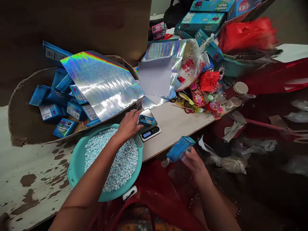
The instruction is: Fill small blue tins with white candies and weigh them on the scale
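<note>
My left hand reaches over the bowl to a small digital scale. Its thumb and fingers close around the near end of a small blue candy box on the scale's plate. The display is lit, but its figures are too small to read surely. My right hand grips another blue candy box, tilted, past the table's front edge. Below my left forearm sits a turquoise bowl heaped with pale blue and white candies.
A cut-down cardboard box on the left holds several blue candy boxes. Shiny holographic sheets lie across its edge. A white sheet, bagged sweets, cups and a red bag crowd the right side.
</note>
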The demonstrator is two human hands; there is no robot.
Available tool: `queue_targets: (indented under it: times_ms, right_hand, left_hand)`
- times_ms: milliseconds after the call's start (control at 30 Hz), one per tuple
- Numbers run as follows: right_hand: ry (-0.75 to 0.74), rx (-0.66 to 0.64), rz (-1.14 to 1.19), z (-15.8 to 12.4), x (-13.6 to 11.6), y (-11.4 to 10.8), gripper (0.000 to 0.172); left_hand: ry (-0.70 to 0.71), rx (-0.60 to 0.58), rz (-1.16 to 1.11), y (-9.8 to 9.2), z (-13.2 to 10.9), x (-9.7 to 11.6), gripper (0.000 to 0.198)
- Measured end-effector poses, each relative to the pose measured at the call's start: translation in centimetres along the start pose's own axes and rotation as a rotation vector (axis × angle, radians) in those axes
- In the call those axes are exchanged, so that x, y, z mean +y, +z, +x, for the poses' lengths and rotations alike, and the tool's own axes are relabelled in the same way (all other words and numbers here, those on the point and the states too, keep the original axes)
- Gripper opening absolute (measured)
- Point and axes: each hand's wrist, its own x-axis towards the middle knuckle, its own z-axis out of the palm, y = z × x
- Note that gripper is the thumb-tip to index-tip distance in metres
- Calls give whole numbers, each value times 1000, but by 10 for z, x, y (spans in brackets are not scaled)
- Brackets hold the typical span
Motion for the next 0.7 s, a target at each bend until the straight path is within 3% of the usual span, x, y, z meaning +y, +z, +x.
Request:
queue_targets:
  times_ms: [167,267,333,433,533,600,700]
  right_hand:
    - [-40,28,-30,6,3,8,57]
    - [-39,35,-21,9,6,8,52]
    - [-32,32,-6,13,8,10,48]
    - [-17,42,9,18,9,17,43]
    - [-6,57,2,21,7,24,41]
    - [-2,70,0,22,5,25,41]
    - [1,104,8,24,5,21,43]
  left_hand:
    - [-158,32,102,-3,-22,-12,24]
    - [-254,51,77,-4,-42,-28,20]
    - [-247,91,57,-1,-44,-31,25]
    - [-130,123,39,1,-28,-20,35]
    - [-105,79,115,-6,-18,-5,24]
    - [-238,40,227,-11,-30,-5,21]
    - [-452,-43,333,-5,-70,-23,23]
